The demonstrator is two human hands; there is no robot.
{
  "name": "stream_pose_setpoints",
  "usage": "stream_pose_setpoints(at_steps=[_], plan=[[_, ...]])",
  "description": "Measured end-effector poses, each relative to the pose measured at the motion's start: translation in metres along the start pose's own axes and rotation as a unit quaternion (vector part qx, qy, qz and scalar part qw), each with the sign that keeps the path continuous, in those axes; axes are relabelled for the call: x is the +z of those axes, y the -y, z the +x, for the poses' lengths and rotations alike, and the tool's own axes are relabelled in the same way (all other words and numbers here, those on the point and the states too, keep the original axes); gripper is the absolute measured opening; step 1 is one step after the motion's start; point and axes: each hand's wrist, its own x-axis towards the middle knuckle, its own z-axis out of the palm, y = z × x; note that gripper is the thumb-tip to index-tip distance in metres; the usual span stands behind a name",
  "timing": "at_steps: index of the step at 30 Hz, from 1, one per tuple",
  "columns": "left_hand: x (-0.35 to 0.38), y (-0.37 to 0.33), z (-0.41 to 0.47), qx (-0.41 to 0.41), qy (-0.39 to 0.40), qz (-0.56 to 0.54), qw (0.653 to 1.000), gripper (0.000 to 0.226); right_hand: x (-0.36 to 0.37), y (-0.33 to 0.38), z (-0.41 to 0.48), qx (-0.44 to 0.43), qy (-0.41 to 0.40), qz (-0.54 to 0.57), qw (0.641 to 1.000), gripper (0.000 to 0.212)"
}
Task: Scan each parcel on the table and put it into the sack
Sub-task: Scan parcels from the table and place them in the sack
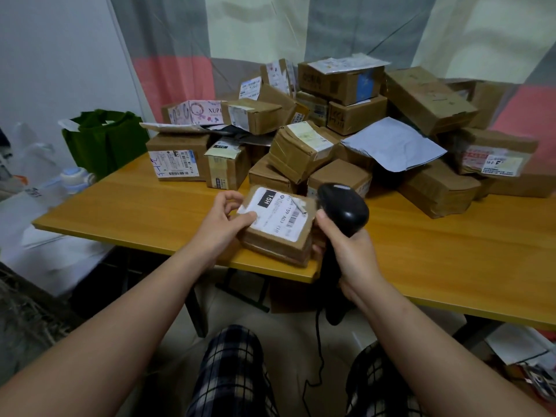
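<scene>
My left hand (224, 219) grips a small brown cardboard parcel (278, 228) by its left side, thumb on the white shipping label. The parcel is at the front edge of the orange wooden table (135, 206). My right hand (350, 251) holds a black barcode scanner (343, 209) by its handle, with the scanner's head just right of the parcel, over the label's edge. A pile of several more cardboard parcels (304, 145) covers the back of the table. A white sack (45, 236) lies low on the left, beside the table.
A green fabric bag (102, 136) stands behind the table's left corner. A grey plastic mailer (391, 144) lies on top of the pile. The scanner's black cable (319, 350) hangs down between my knees. Striped curtains hang behind. Loose papers lie on the floor at the lower right.
</scene>
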Motion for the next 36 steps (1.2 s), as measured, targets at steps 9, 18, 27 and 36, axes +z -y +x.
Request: stream_pose_setpoints(at_steps=[9, 18, 27, 36], plan=[[0.001, -0.015, 0.017, 0.15, 0.037, 0.37, 0.916, 0.059, 0.01, 0.031, 0.021, -0.002, 0.066, -0.005, 0.998, 0.057], [-0.001, -0.048, 0.025, 0.217, 0.083, 0.455, 0.859, 0.098, 0.023, 0.031, 0.033, -0.062, 0.053, 0.05, 0.995, 0.031], [-0.009, -0.01, 0.025, 0.174, -0.026, 0.304, 0.936, 0.055, 0.021, 0.01, 0.026, -0.06, 0.099, -0.061, 0.991, 0.022], [-0.023, -0.031, 0.021, 0.179, 0.025, 0.391, 0.903, 0.055, 0.008, -0.012, 0.003, -0.128, 0.016, -0.172, 0.976, 0.016]])
